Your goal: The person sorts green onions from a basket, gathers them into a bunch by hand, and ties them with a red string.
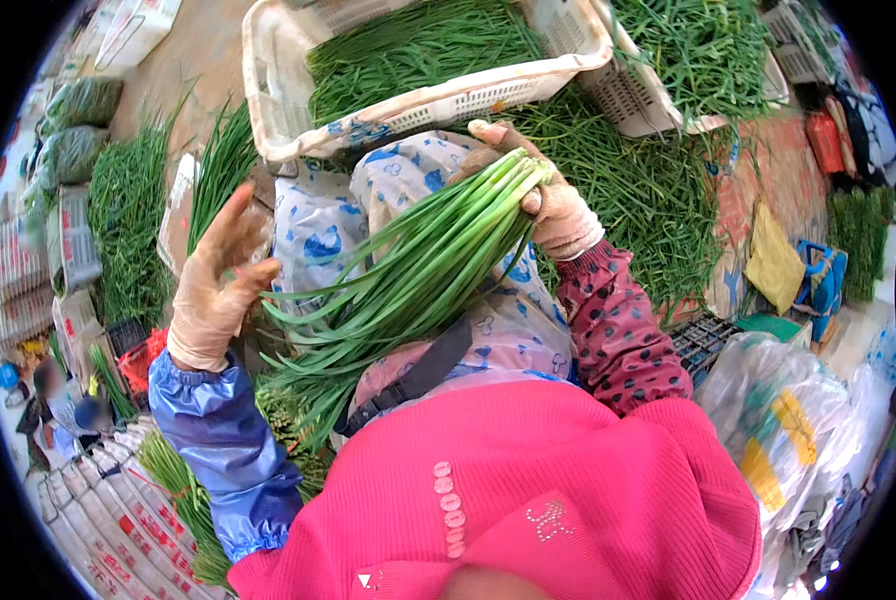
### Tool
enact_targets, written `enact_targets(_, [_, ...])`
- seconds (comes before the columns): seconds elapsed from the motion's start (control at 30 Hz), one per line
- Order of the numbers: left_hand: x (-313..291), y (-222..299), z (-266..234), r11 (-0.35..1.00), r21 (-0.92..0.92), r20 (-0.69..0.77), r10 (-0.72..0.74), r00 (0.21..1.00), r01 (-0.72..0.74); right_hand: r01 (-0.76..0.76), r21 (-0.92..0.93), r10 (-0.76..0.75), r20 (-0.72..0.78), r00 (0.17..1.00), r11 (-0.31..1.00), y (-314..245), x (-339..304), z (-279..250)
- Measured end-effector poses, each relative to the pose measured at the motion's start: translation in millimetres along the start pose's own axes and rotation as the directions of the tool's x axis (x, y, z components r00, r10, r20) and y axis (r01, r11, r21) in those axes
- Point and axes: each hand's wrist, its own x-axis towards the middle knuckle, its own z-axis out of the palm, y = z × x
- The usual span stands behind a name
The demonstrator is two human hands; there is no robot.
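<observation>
The sweater (608, 470) is pink and ribbed, the whitish apron (393, 168) has blue prints. Left hand (213, 285) and right hand (563, 215) wear thin gloves (196, 325). The left sleeve cover (213, 430) is shiny blue, the right sleeve (623, 325) dark red, black-dotted.

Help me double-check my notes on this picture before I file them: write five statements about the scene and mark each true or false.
1. The right hand holds a bundle of green stalks near its pale ends. True.
2. Both hands grip that bundle. False: the left hand is open and holds none of it.
3. The white crate beyond the person's knees has greens inside. True.
4. The two sleeves match in colour. False: the left sleeve is shiny blue, while the right sleeve is dark red with dark dots.
5. The person wears a green top. False: the knitted top is bright pink.
</observation>
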Motion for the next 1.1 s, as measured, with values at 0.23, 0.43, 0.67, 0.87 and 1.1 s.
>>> enact_targets(0.23, [19,2,132,0.633,0.709,0.148,0.299,0.943,-0.312,0.077,-0.301,-0.090,-0.029,0.996,0.950,-7,5,62])
enact_targets(0.43, [35,-14,130,0.875,0.369,0.317,0.199,0.927,-0.314,0.077,-0.383,-0.226,-0.360,0.905,0.920,-3,1,81])
enact_targets(0.67, [34,-63,-5,0.844,0.533,-0.073,0.107,0.992,-0.052,0.642,-0.597,-0.746,0.105,0.658,0.481,-187,47,102])
enact_targets(0.87, [26,-22,-45,0.966,0.137,-0.091,0.232,0.968,-0.219,0.357,-0.922,-0.581,0.209,0.786,0.152,-244,124,142])
enact_targets(1.1, [93,82,-8,0.662,0.084,-0.014,0.749,0.663,-0.745,0.318,-0.921,-0.275,0.254,0.927,0.224,-154,180,227])
